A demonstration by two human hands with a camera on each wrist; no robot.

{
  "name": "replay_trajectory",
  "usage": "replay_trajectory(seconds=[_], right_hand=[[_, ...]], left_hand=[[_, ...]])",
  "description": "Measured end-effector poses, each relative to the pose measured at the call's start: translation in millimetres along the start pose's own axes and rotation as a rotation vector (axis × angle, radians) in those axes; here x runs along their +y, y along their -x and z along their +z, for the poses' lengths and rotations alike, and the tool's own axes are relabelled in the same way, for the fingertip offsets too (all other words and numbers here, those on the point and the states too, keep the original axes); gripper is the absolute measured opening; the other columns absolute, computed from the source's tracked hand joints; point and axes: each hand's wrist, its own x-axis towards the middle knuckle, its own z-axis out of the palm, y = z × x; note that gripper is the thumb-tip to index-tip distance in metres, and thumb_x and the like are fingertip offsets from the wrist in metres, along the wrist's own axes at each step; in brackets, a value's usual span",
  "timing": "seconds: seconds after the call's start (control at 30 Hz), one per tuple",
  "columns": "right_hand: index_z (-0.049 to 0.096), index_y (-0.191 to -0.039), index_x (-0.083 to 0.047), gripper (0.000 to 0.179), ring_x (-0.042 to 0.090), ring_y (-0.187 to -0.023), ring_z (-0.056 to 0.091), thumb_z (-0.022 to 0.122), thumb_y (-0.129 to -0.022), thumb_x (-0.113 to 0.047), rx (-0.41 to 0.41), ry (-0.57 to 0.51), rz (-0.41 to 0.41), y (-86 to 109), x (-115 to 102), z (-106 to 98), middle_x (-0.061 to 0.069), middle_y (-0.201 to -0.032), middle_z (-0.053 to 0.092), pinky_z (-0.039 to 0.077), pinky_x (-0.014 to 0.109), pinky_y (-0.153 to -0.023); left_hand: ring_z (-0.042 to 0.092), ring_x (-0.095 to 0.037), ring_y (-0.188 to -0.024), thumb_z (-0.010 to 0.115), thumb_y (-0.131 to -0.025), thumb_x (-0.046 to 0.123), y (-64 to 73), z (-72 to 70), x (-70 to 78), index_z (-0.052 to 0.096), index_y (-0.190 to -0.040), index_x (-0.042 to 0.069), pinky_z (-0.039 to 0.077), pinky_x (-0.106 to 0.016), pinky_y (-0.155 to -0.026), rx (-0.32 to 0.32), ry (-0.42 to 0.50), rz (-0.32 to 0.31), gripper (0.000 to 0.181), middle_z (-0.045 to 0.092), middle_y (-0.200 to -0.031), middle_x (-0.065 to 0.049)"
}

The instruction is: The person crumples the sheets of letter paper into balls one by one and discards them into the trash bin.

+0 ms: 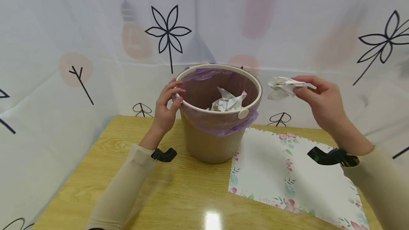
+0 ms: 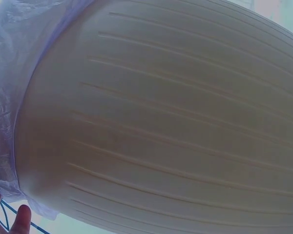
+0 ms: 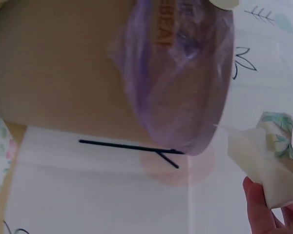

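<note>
Crumpled paper (image 1: 281,87): pinched between our nearly closed right fingers (image 1: 310,79), jutting past their tips.
Our left fingers (image 1: 171,91): slightly spread, gripping the bin (image 1: 209,144) by its edge.

We see a bin (image 1: 207,144) on the counter (image 1: 127,173), a paper wad (image 1: 227,103) inside, flat paper (image 1: 262,173) rightward, a backdrop (image 1: 217,17) behind.

A floral-bordered sheet (image 1: 263,168) lies on the wood-grain tabletop (image 1: 179,194), before a pale cloth (image 1: 217,13) printed with black-outlined flowers (image 1: 167,32).
</note>
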Motion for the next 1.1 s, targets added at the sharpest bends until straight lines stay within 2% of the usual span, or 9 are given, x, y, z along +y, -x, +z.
replay_trajectory(seconds=[0.1, 0.3, 0.37, 0.53, 0.67, 0.93, 1.1], right_hand=[[0.069, -0.120, 0.001, 0.026, 0.017, -0.101, 0.061, 0.061, -0.095, 0.004, -0.043, 0.063, 0.014, -16.4, -9.5, 4.5, 0.006, -0.120, 0.061, 0.050, 0.014, -0.084], [0.068, -0.124, -0.005, 0.027, 0.016, -0.101, 0.062, 0.065, -0.097, -0.009, -0.129, 0.289, 0.084, -47.1, -24.0, 19.4, 0.003, -0.118, 0.062, 0.050, 0.014, -0.083], [0.068, -0.124, -0.005, 0.028, 0.015, -0.100, 0.063, 0.065, -0.097, -0.012, -0.172, 0.334, 0.102, -56.5, -27.2, 26.3, 0.002, -0.115, 0.064, 0.051, 0.015, -0.084], [0.067, -0.126, -0.005, 0.031, 0.018, -0.099, 0.063, 0.066, -0.097, -0.015, -0.299, 0.397, 0.137, -78.8, -28.9, 46.6, 0.002, -0.110, 0.068, 0.053, 0.018, -0.083], [0.066, -0.124, -0.004, 0.029, 0.020, -0.097, 0.062, 0.065, -0.097, -0.017, -0.368, 0.445, 0.172, -95.7, -25.1, 63.5, 0.005, -0.109, 0.067, 0.053, 0.021, -0.082], [0.066, -0.125, -0.005, 0.033, 0.023, -0.101, 0.058, 0.061, -0.095, -0.017, -0.530, 0.537, 0.282, -127.6, -25.3, 92.0, 0.009, -0.115, 0.065, 0.049, 0.035, -0.091], [0.065, -0.128, -0.003, 0.037, 0.023, -0.099, 0.059, 0.061, -0.093, -0.015, -0.632, 0.576, 0.338, -142.8, -24.2, 107.6, 0.010, -0.115, 0.065, 0.048, 0.034, -0.090]], left_hand=[[0.030, -0.051, -0.139, 0.050, -0.090, 0.003, 0.5, -0.4, 0.0, 0.061, -0.106, -0.016, 0.029, -0.045, -0.115, 0.004, -0.003, 0.005, 0.026, 0.051, -0.129, -0.037], [0.032, -0.046, -0.140, 0.049, -0.089, 0.002, 0.6, -0.8, -0.7, 0.062, -0.105, -0.013, 0.029, -0.047, -0.115, 0.009, -0.008, 0.002, 0.025, 0.051, -0.130, -0.036], [0.032, -0.045, -0.141, 0.049, -0.089, 0.001, 0.6, -0.5, -0.8, 0.062, -0.105, -0.013, 0.029, -0.047, -0.115, 0.007, -0.006, 0.002, 0.025, 0.051, -0.130, -0.036], [0.029, -0.046, -0.141, 0.049, -0.090, 0.000, 0.9, 0.8, 0.0, 0.061, -0.105, -0.014, 0.029, -0.048, -0.114, 0.001, 0.000, 0.004, 0.024, 0.049, -0.130, -0.037], [0.029, -0.047, -0.141, 0.049, -0.090, 0.001, 2.7, 0.7, -0.2, 0.061, -0.105, -0.014, 0.030, -0.050, -0.114, 0.006, 0.000, -0.012, 0.025, 0.049, -0.131, -0.037], [0.028, -0.048, -0.141, 0.049, -0.091, 0.003, 2.7, 0.1, -3.9, 0.061, -0.104, -0.015, 0.030, -0.053, -0.112, 0.012, 0.011, -0.014, 0.025, 0.049, -0.131, -0.036], [0.028, -0.048, -0.141, 0.049, -0.091, 0.005, 2.2, 0.4, -4.7, 0.061, -0.104, -0.014, 0.032, -0.052, -0.112, 0.010, 0.015, -0.011, 0.026, 0.049, -0.130, -0.036]])
